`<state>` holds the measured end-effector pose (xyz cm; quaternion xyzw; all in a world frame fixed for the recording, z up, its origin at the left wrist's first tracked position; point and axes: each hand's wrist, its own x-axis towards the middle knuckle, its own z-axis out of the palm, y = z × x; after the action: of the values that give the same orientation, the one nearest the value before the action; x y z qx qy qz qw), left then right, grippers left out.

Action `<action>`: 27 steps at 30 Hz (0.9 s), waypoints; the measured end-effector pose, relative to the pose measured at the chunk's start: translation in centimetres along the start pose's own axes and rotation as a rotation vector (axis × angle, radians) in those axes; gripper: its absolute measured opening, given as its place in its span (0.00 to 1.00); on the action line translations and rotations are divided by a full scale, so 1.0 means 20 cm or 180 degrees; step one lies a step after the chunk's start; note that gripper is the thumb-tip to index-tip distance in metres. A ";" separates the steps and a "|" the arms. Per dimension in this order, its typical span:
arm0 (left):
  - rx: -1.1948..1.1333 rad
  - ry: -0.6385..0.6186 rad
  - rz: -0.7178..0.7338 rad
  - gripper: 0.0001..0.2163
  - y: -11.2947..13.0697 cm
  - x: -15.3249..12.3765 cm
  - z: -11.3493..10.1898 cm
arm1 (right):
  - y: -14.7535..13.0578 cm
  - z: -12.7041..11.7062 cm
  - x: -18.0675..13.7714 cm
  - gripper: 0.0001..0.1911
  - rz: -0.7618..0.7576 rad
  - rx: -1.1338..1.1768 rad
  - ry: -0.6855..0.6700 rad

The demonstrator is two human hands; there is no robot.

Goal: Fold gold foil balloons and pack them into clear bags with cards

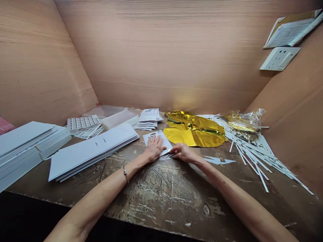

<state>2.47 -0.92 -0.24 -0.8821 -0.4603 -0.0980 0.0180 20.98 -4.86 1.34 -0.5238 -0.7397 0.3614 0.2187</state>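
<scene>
My left hand (154, 149) lies flat, fingers spread, on a small white printed card in a clear sleeve (156, 136) on the worn wooden table (161, 198). My right hand (182, 152) is closed in a pinch at the sleeve's near right corner, on its clear edge. A metal bracelet (124, 172) sits on my left wrist. Folded gold foil balloons (194, 129) lie just beyond my right hand.
A fanned stack of white cards (93, 149) lies to the left, a thicker white stack (27, 144) further left. Printed cards (149, 118), sticker sheets (83, 124) and clear bags (113, 114) sit behind. Several white sticks (254, 151) and a bagged gold balloon (242, 122) lie on the right. A wall socket (279, 58) is up right.
</scene>
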 end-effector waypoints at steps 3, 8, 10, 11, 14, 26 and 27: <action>-0.0079 -0.0240 0.0036 0.23 -0.01 0.02 0.03 | -0.01 0.00 0.00 0.06 -0.0594 -0.1139 0.0010; -0.0102 -0.0295 0.0043 0.24 -0.02 0.02 0.05 | -0.04 0.00 -0.02 0.07 -0.0637 -0.1994 -0.0008; -0.0107 -0.0309 0.0038 0.24 -0.02 0.02 0.06 | -0.07 0.03 -0.05 0.05 -0.0406 -0.2006 0.0007; -0.0114 -0.0320 0.0035 0.25 -0.02 0.02 0.06 | -0.09 0.04 -0.07 0.05 -0.0312 -0.1923 -0.0014; -0.0139 -0.0348 0.0030 0.25 -0.02 0.02 0.06 | -0.18 0.09 -0.20 0.02 -0.0160 -0.1147 -0.0346; -0.0574 0.0056 0.0292 0.20 -0.06 0.00 -0.03 | 0.06 -0.52 -0.36 0.17 -0.0038 -0.1509 0.2243; -0.0665 0.0177 0.0421 0.18 -0.06 -0.02 -0.06 | 0.10 -0.51 -0.35 0.19 -0.0068 -0.1851 0.2325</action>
<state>0.97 -0.72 0.85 -0.9046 -0.3878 -0.1685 -0.0547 31.89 -7.90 6.82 -0.6486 -0.6903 -0.0712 0.3128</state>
